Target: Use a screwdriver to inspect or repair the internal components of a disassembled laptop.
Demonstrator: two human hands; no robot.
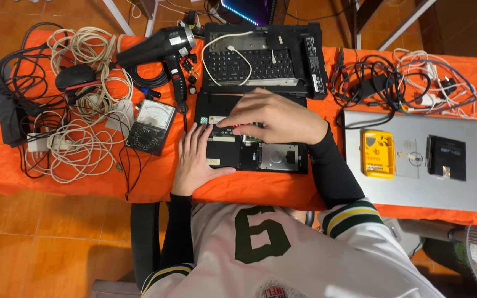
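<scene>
An opened black laptop base point(260, 157) lies on the orange-covered table point(155, 176), its inner boards and a drive bay exposed. My left hand point(194, 160) rests flat on its left corner, fingers spread. My right hand point(274, 117) reaches across the top of the base, fingers curled down onto the components near the middle; whether it pinches something small is hidden. Behind the base lies the detached keyboard section point(260, 60) with a white cable across it.
A black hair dryer point(158, 49), an analog multimeter point(150, 126), a black mouse point(75, 76) and tangled white and black cables point(81, 116) fill the left side. On the right are more cables point(409, 83), a closed silver laptop point(415, 165) bearing a yellow box point(377, 153) and a black drive point(446, 157).
</scene>
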